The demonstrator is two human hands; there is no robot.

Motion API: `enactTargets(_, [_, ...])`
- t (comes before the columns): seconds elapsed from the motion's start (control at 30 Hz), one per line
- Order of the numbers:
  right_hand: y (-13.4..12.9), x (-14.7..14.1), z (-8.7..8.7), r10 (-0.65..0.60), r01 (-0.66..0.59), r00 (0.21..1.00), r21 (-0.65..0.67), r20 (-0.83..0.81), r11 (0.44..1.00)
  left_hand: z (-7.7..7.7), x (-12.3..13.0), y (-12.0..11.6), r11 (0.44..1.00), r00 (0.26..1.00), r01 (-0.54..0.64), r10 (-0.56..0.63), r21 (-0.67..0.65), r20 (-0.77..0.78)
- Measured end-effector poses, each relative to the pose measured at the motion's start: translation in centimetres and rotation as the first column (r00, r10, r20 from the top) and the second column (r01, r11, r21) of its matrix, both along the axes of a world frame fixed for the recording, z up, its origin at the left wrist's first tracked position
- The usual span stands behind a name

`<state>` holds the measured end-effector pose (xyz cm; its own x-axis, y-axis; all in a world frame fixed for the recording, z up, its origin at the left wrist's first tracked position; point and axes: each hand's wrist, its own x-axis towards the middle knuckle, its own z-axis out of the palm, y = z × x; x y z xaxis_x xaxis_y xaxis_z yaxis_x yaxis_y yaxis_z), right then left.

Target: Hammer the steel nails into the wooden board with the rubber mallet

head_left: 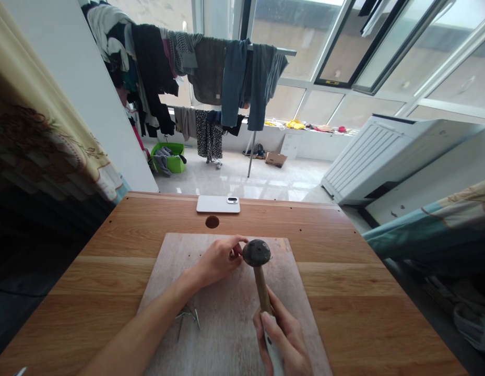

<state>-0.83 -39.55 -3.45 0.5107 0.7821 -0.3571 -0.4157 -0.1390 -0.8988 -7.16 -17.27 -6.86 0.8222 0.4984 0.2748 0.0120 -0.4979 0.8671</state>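
Note:
My right hand point(283, 334) is wrapped round the handle of a hammer point(262, 287). Its dark, rounded head is raised at the upper end, over the board. Just left of that head, my left hand point(222, 257) rests low on the wooden board point(226, 334) with thumb and fingers pinched together. Whatever those fingertips hold is hidden by the fingers and the hammer head. Several loose metal nails point(188, 316) lie in a small heap on the board, beside my left forearm. A few small dark marks show on the board left of my left hand.
The board lies on a wooden table point(344, 271). A white phone point(217, 204) lies at the table's far edge, behind a round dark hole point(212, 222). Beyond stand a rack of hanging clothes point(211, 68), a green basket point(175, 162) and a white appliance point(375, 156).

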Motion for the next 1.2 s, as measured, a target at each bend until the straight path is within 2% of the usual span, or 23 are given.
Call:
enactTargets(0.47, [0.0, -0.6, -0.3, -0.063, 0.063, 0.998, -0.016, 0.008, 0.998, 0.4, -0.1, -0.1, 1.000, 0.999, -0.011, 0.011, 0.009, -0.030])
enactTargets(0.6, [-0.2, -0.7, -0.6, -0.038, 0.038, 0.998, -0.017, 0.046, 0.999, 0.5, -0.1, -0.1, 1.000, 0.999, -0.018, 0.019, 0.020, -0.037])
enactTargets(0.73, [-0.3, -0.8, -0.6, -0.067, 0.070, 0.993, -0.028, 0.093, 0.997, 0.7, -0.1, -0.2, 1.000, 0.999, -0.004, 0.005, 0.010, -0.045])
enactTargets(0.9, [-0.1, -0.6, -0.3, 0.008, -0.005, 0.994, -0.025, 0.113, 1.000, 0.7, -0.2, -0.2, 0.999, 0.998, -0.021, 0.022, 0.027, -0.061])
enactTargets(1.2, [-0.1, -0.5, 0.0, 0.010, -0.011, 0.996, 0.014, 0.084, 1.000, 1.2, -0.1, -0.2, 0.999, 0.995, 0.014, -0.011, 0.029, -0.094])
